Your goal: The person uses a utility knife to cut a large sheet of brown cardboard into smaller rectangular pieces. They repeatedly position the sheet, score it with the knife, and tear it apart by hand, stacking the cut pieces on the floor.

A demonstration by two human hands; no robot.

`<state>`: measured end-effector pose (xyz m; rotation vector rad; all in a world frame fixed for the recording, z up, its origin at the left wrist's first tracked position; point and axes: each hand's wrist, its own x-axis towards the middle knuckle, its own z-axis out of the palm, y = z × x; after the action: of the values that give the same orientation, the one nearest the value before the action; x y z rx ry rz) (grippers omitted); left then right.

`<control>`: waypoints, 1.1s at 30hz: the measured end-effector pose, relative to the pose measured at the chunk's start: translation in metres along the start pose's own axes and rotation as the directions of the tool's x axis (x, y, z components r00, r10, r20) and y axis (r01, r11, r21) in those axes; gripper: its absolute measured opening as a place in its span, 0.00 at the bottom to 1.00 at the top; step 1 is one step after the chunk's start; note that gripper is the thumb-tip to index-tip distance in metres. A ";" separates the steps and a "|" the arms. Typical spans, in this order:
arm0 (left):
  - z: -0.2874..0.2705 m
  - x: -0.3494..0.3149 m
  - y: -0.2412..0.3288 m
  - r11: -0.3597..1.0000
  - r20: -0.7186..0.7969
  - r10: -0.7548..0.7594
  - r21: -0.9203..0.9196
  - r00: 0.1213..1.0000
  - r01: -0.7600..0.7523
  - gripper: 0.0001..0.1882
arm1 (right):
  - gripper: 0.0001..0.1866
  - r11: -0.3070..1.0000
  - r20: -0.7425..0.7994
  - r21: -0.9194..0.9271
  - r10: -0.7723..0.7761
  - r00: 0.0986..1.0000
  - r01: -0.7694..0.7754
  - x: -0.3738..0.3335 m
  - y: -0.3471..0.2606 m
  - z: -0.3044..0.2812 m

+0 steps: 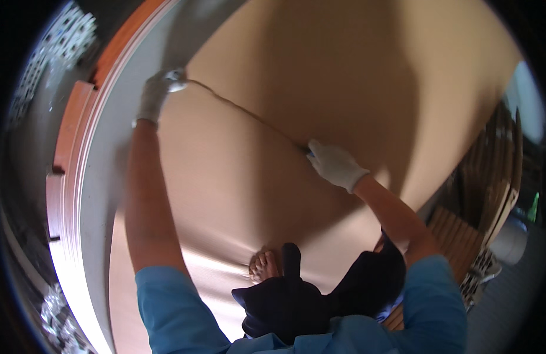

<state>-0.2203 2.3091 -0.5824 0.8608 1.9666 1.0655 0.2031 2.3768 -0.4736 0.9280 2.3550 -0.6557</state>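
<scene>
A large smooth brown sheet (220, 153), like cardboard or heavy paper, spreads out below me. A thin dark line (244, 111), which looks like a slit or a raised edge, runs across it between my hands. At its far left end my left hand (158, 91), in a white glove, is closed on the sheet's edge; motion blurs its fingertips. My right hand (333, 164), also white-gloved, is closed at the line's other end, near the middle of the sheet. A small blue object (310, 154) shows at its fingers; the rest of it is hidden.
My bare foot (265, 265) rests on the sheet. Along the left runs a grey strip (102, 159) beside reddish-brown boards (72, 130). Stacked brown slats (453, 236) and a whitish cylinder (510, 241) stand at the right. Silvery perforated pieces (63, 41) lie far left.
</scene>
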 end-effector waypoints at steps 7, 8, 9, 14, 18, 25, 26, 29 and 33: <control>0.020 -0.031 0.061 0.879 -0.133 0.087 0.477 0.987 -0.013 0.24 | 0.12 0.988 0.023 0.108 0.105 0.994 -0.107 -0.080 0.060 0.039; 0.043 -0.043 0.076 0.738 -0.206 0.356 0.660 0.911 -0.140 0.25 | 0.12 0.990 0.038 0.095 0.105 0.994 -0.108 -0.082 0.063 0.040; 0.078 -0.063 0.086 0.631 -0.130 0.527 0.721 0.840 -0.285 0.24 | 0.12 0.990 0.054 0.087 0.108 0.993 -0.112 -0.082 0.063 0.041; 0.255 -0.167 0.114 0.363 0.285 0.630 0.714 0.723 -0.598 0.22 | 0.12 0.992 0.094 0.033 0.116 0.989 -0.119 -0.080 0.061 0.039; 0.287 -0.188 0.108 0.329 0.324 0.565 0.755 0.759 -0.567 0.23 | 0.13 0.988 0.192 0.073 0.121 0.974 -0.137 -0.093 0.076 0.042; 0.286 -0.186 0.109 0.157 0.389 0.503 0.837 0.771 -0.525 0.25 | 0.17 0.976 0.258 -0.043 0.218 0.941 -0.215 -0.189 0.169 0.074; 0.288 -0.185 0.108 0.150 0.404 0.499 0.831 0.766 -0.536 0.25 | 0.18 0.973 0.273 -0.048 0.230 0.934 -0.226 -0.202 0.181 0.081; 0.289 -0.184 0.105 0.114 0.425 0.500 0.831 0.754 -0.544 0.26 | 0.23 0.956 0.316 -0.024 0.284 0.905 -0.292 -0.237 0.215 0.096; 0.288 -0.181 0.099 0.045 0.448 0.490 0.844 0.748 -0.534 0.26 | 0.20 0.915 0.362 -0.144 0.402 0.841 -0.376 -0.284 0.255 0.112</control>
<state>0.1334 2.3171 -0.5583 2.4187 2.2096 -0.1042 0.5981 2.3417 -0.4431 1.0946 1.7592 -0.5299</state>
